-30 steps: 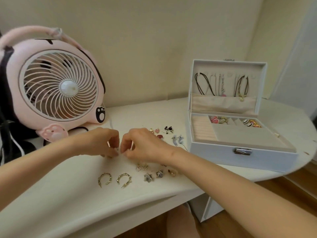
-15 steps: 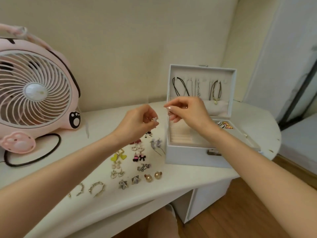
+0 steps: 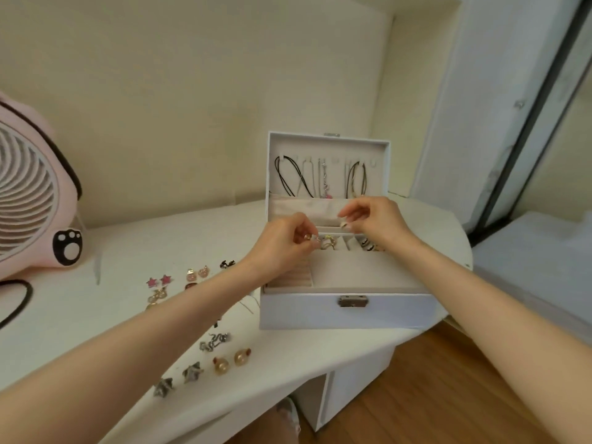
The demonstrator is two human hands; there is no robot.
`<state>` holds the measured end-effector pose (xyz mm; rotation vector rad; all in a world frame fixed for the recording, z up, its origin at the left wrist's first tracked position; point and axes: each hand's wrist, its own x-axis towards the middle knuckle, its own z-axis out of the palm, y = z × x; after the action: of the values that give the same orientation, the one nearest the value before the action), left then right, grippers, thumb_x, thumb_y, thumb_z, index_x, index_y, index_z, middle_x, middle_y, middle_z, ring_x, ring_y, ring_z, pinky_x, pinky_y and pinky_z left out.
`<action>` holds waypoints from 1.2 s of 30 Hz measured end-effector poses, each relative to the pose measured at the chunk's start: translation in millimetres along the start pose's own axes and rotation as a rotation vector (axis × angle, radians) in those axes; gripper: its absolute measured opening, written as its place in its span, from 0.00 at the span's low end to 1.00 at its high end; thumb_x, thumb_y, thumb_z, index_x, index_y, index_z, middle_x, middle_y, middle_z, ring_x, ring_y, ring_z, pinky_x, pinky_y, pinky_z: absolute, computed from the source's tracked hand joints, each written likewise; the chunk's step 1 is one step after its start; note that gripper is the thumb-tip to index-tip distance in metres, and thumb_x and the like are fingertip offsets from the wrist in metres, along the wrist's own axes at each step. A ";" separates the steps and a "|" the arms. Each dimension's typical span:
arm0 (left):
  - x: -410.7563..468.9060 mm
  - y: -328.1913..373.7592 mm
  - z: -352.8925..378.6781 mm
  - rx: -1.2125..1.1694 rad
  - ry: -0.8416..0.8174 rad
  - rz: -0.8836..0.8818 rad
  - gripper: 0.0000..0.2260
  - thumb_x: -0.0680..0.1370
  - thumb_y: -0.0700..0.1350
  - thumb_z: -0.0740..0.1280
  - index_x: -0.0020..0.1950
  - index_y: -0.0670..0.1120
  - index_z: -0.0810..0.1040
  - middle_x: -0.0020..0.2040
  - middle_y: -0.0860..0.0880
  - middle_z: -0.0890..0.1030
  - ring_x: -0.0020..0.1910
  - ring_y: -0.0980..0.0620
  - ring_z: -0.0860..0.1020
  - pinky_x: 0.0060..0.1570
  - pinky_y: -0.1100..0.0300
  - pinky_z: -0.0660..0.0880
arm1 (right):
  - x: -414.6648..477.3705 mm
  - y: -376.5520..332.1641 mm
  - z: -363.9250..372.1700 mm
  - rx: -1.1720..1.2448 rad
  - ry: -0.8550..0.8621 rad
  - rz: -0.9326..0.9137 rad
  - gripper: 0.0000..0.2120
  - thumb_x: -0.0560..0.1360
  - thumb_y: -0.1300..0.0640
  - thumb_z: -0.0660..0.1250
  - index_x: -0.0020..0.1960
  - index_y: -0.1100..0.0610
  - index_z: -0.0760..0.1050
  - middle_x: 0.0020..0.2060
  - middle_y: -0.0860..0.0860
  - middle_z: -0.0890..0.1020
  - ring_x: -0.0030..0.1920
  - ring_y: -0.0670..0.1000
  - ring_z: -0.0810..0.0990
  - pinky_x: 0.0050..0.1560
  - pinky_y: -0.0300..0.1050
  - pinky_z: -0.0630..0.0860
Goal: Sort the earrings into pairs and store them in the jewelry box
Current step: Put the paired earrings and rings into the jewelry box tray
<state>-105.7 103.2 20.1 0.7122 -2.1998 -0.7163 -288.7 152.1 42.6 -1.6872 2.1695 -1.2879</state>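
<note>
The white jewelry box (image 3: 349,310) stands open on the desk, necklaces hanging inside its lid. Both hands hover over its back compartments. My left hand (image 3: 285,243) pinches a small gold earring (image 3: 308,237) between thumb and fingers. My right hand (image 3: 371,219) pinches a small pale earring (image 3: 343,224) at its fingertips. Gold and striped earrings lie in the back compartments (image 3: 330,245). On the desk to the left are paired earrings: pink stars (image 3: 159,280), pink round ones (image 3: 196,273), gold pearls (image 3: 231,361), grey stars (image 3: 178,379) and a silver pair (image 3: 214,341).
A pink desk fan (image 3: 28,200) with a black cord (image 3: 19,302) stands at the far left. The desk's curved front edge (image 3: 256,395) runs close to the earrings. Wooden floor lies below on the right, and a dark-framed door is at the far right.
Both hands lifted from the desk by the fan, each with a small earring, and moved right over the open box. The view turned right toward the box.
</note>
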 end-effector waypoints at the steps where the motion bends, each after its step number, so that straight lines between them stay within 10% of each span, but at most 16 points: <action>1: 2.7 -1.0 4.1 0.008 -0.006 0.002 0.03 0.74 0.42 0.69 0.47 0.44 0.78 0.44 0.47 0.81 0.41 0.53 0.77 0.40 0.65 0.72 | 3.1 5.1 1.1 -0.040 0.000 -0.005 0.13 0.66 0.73 0.71 0.44 0.57 0.80 0.37 0.53 0.80 0.39 0.49 0.78 0.46 0.37 0.76; 7: 10.0 -7.3 10.7 0.053 -0.010 0.021 0.05 0.74 0.40 0.68 0.49 0.42 0.78 0.44 0.48 0.80 0.40 0.55 0.75 0.37 0.73 0.68 | 15.8 18.1 11.6 -0.238 -0.050 -0.082 0.12 0.66 0.73 0.70 0.45 0.61 0.81 0.39 0.55 0.81 0.42 0.50 0.79 0.48 0.43 0.77; 17: 8.6 -9.0 12.7 0.069 -0.016 0.053 0.06 0.74 0.40 0.69 0.49 0.41 0.78 0.42 0.50 0.78 0.40 0.54 0.74 0.37 0.71 0.68 | 16.5 19.5 11.4 -0.274 -0.145 -0.056 0.09 0.69 0.72 0.69 0.44 0.63 0.83 0.36 0.52 0.80 0.31 0.40 0.74 0.32 0.24 0.69; 21: 7.9 -9.7 12.9 0.065 -0.023 0.051 0.05 0.74 0.39 0.68 0.49 0.42 0.78 0.44 0.48 0.80 0.41 0.54 0.75 0.38 0.72 0.69 | 15.0 18.8 14.1 -0.259 -0.116 -0.077 0.10 0.69 0.74 0.67 0.43 0.63 0.83 0.41 0.56 0.83 0.41 0.47 0.78 0.48 0.36 0.73; 30: 8.6 -9.7 13.5 0.043 -0.017 0.038 0.05 0.73 0.39 0.69 0.49 0.42 0.79 0.44 0.47 0.80 0.39 0.55 0.74 0.37 0.73 0.69 | 14.6 18.6 15.7 -0.309 -0.095 -0.133 0.12 0.67 0.75 0.65 0.41 0.61 0.82 0.38 0.56 0.83 0.41 0.53 0.82 0.48 0.47 0.78; 36: 15.1 -4.1 13.1 -0.020 -0.007 0.011 0.07 0.72 0.39 0.71 0.48 0.44 0.76 0.44 0.50 0.79 0.41 0.55 0.76 0.38 0.73 0.70 | 12.0 4.4 -0.6 -0.123 0.009 -0.058 0.07 0.71 0.69 0.68 0.43 0.59 0.82 0.35 0.50 0.82 0.35 0.48 0.80 0.39 0.30 0.74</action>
<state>-123.4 93.9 16.3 0.6881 -2.1982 -0.7351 -296.8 142.5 44.8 -1.8048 2.2645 -1.1999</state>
